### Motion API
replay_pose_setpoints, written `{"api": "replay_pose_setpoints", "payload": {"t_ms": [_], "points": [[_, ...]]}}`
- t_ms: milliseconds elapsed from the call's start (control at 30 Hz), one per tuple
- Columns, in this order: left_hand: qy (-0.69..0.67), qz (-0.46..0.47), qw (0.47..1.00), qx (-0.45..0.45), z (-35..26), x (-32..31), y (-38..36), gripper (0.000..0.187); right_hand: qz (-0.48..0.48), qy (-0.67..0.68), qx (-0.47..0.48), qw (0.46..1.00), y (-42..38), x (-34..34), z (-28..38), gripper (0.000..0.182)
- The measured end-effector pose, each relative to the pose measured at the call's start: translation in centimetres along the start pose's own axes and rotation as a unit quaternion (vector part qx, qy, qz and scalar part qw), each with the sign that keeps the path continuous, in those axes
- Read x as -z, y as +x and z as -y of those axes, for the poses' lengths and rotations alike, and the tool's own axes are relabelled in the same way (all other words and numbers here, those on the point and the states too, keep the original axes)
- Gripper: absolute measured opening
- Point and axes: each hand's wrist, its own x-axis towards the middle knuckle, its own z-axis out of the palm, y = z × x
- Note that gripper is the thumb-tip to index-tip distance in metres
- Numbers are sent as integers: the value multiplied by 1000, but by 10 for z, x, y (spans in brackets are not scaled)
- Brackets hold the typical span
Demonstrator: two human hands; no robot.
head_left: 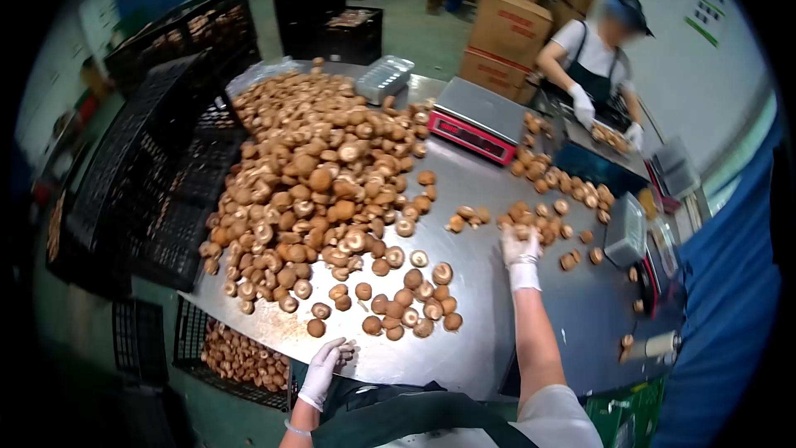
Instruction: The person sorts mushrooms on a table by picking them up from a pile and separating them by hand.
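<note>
My right hand (521,253), in a white glove, reaches forward to a small cluster of brown mushrooms (522,214) on the right part of the metal table. Its fingers are apart and touch the near mushrooms; the fingertips are partly hidden among them. Close to the table's front edge is my left hand (322,373), also gloved, fingers stretched out and holding nothing. A loose group of mushrooms (412,303) lies ahead of it. Beyond that, a large heap of mushrooms (307,174) covers the table's left side.
A red-fronted scale (473,120) stands mid-table, with clear plastic trays (384,79) behind it. A co-worker (601,58) handles a filled tray at the far right. Black crates (157,158) flank the table's left; another crate (240,357) of mushrooms sits below. Cardboard boxes (506,29) are stacked behind.
</note>
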Motion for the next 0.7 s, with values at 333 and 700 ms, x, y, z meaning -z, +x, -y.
{"api": "replay_pose_setpoints", "payload": {"t_ms": [333,700], "points": [[308,-181,908,-217,-43,-23,43,40,428,-661,41,615,-73,-36,-165,44],[568,-183,736,-321,-43,-31,184,47,524,-775,327,137,-58,-33,-268,45]]}}
